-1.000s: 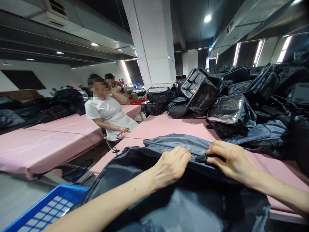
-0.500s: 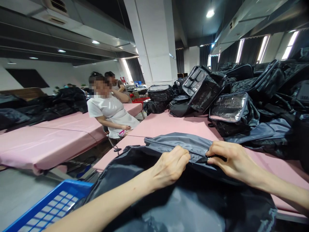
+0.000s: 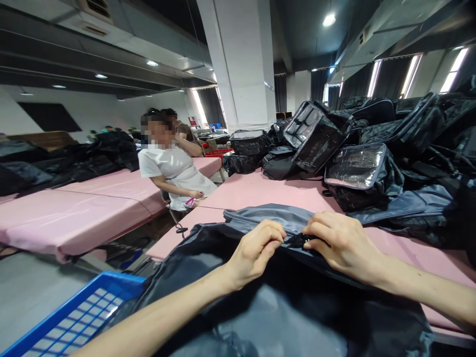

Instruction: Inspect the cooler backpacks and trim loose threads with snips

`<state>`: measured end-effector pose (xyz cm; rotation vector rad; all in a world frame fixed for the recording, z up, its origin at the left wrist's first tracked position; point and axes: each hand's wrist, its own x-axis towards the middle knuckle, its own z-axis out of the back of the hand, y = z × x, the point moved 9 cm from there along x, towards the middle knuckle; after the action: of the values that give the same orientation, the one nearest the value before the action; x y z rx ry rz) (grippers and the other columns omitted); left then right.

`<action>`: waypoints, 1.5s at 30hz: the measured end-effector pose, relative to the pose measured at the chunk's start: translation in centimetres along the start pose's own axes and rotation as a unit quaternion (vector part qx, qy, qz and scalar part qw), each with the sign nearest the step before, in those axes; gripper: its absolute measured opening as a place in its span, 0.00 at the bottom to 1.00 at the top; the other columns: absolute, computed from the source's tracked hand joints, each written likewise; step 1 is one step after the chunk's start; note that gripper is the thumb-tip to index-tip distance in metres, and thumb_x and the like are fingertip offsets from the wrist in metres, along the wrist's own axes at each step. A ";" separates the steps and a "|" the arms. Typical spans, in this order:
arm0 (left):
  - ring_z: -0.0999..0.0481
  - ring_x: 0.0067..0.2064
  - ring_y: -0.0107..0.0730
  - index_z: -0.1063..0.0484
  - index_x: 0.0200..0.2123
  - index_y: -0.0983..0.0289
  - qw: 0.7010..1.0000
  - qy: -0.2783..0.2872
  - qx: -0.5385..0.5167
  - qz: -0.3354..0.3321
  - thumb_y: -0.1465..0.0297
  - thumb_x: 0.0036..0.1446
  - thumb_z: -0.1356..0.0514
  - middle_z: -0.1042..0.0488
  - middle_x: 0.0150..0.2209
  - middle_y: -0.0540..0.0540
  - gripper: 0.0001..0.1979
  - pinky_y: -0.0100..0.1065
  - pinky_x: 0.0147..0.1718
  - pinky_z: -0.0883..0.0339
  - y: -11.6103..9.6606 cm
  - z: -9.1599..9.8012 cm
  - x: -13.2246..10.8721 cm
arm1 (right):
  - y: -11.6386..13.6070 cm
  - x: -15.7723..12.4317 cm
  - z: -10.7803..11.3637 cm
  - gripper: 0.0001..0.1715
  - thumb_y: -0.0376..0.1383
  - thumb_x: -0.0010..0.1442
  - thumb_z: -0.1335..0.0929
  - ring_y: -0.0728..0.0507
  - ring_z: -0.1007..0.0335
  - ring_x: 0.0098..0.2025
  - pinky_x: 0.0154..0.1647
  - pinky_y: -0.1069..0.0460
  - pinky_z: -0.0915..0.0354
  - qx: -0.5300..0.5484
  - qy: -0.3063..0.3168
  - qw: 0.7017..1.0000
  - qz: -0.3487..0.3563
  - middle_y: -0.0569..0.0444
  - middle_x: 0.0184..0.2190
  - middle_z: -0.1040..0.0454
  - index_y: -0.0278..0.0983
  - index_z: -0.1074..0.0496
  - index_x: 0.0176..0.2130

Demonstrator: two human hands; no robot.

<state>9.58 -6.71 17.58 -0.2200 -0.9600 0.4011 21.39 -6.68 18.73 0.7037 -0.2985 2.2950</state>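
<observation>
A large dark bag (image 3: 282, 317) lies open in front of me, its blue-grey lining showing. Along its far edge runs a seam where both hands work. My left hand (image 3: 256, 253) is closed in a pinch on that edge. Close beside it, my right hand (image 3: 338, 243) pinches the edge too, thumb below and fingers above. Between the two sets of fingertips a small black piece (image 3: 297, 240) shows; its kind I cannot make out. A black cord loop (image 3: 181, 229) sticks out at the bag's far left corner.
A pink-covered table (image 3: 238, 191) runs beneath and beyond the bag. Black bags (image 3: 372, 173) with clear-windowed lids are heaped at right. A blue plastic basket (image 3: 74, 310) stands at lower left. A person in white (image 3: 167, 168) sits beyond, near another pink table (image 3: 92, 203).
My right hand has slid left along the bag's edge, nearer my left hand, and the black piece between them shows more. The left hand's fingers have shifted slightly left.
</observation>
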 end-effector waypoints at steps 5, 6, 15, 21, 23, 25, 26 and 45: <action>0.31 0.37 0.30 0.36 0.30 0.65 0.996 -0.003 -0.063 0.065 0.74 0.60 0.51 0.32 0.33 0.56 0.08 0.32 0.37 0.36 1.0 0.6 0.2 | -0.9 -0.1 -0.3 0.08 0.36 0.59 0.36 0.49 0.37 0.27 0.27 0.54 0.45 0.034 0.033 0.998 -0.032 0.54 0.26 0.31 0.36 0.30 0.30; 0.31 0.36 0.30 0.35 0.29 0.65 0.991 0.019 -0.095 0.089 0.72 0.60 0.50 0.31 0.32 0.56 0.09 0.33 0.37 0.35 1.4 0.5 0.4 | -1.1 -0.3 -0.3 0.08 0.36 0.59 0.36 0.49 0.37 0.27 0.27 0.55 0.45 0.042 0.031 0.998 -0.037 0.54 0.26 0.31 0.36 0.30 0.30; 0.31 0.36 0.33 0.30 0.27 0.65 0.978 0.152 0.084 0.113 0.60 0.59 0.49 0.27 0.32 0.57 0.17 0.34 0.38 0.37 2.7 2.8 1.7 | -1.1 -1.0 -0.2 0.06 0.35 0.60 0.37 0.47 0.35 0.30 0.30 0.54 0.42 0.043 0.024 0.999 -0.022 0.53 0.30 0.30 0.36 0.31 0.34; 0.33 0.36 0.31 0.32 0.27 0.64 0.970 0.140 0.166 0.106 0.71 0.57 0.44 0.29 0.31 0.53 0.06 0.32 0.38 0.39 3.3 3.8 1.2 | -1.0 -0.1 -0.4 0.07 0.37 0.60 0.36 0.48 0.34 0.32 0.31 0.54 0.41 0.089 0.024 0.995 -0.032 0.53 0.31 0.29 0.36 0.31 0.35; 0.32 0.37 0.31 0.32 0.28 0.64 0.974 0.136 0.150 0.105 0.72 0.56 0.44 0.29 0.31 0.53 0.05 0.32 0.39 0.39 3.3 3.8 1.1 | -0.4 0.5 -0.6 0.07 0.36 0.60 0.36 0.47 0.34 0.32 0.31 0.54 0.41 0.077 0.023 0.997 -0.020 0.52 0.31 0.29 0.36 0.30 0.35; 0.32 0.39 0.32 0.32 0.30 0.64 0.973 0.128 0.159 0.109 0.72 0.56 0.44 0.28 0.34 0.54 0.03 0.33 0.40 0.39 3.6 3.7 1.1 | 0.3 0.9 -0.9 0.07 0.36 0.60 0.36 0.47 0.35 0.31 0.30 0.54 0.42 0.064 0.032 0.997 -0.003 0.53 0.29 0.30 0.36 0.30 0.33; 0.32 0.40 0.32 0.31 0.32 0.64 0.970 0.126 0.173 0.113 0.71 0.56 0.43 0.28 0.35 0.54 0.03 0.33 0.41 0.39 3.8 3.6 1.1 | 0.5 1.0 -1.0 0.07 0.36 0.60 0.36 0.48 0.35 0.30 0.30 0.54 0.43 0.063 0.037 0.997 0.001 0.54 0.28 0.30 0.37 0.30 0.33; 0.38 0.27 0.28 0.33 0.22 0.65 0.934 0.187 0.108 0.283 0.66 0.53 0.48 0.35 0.23 0.49 0.12 0.29 0.28 0.46 7.7 2.9 1.5 | 1.3 0.9 2.9 0.09 0.35 0.61 0.37 0.47 0.38 0.31 0.32 0.52 0.45 -0.164 -0.072 0.982 0.055 0.51 0.31 0.28 0.36 0.28 0.35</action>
<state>6.13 0.95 17.57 -0.3584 -0.4543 0.9545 21.11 -8.29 21.56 0.6964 -0.7825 2.2252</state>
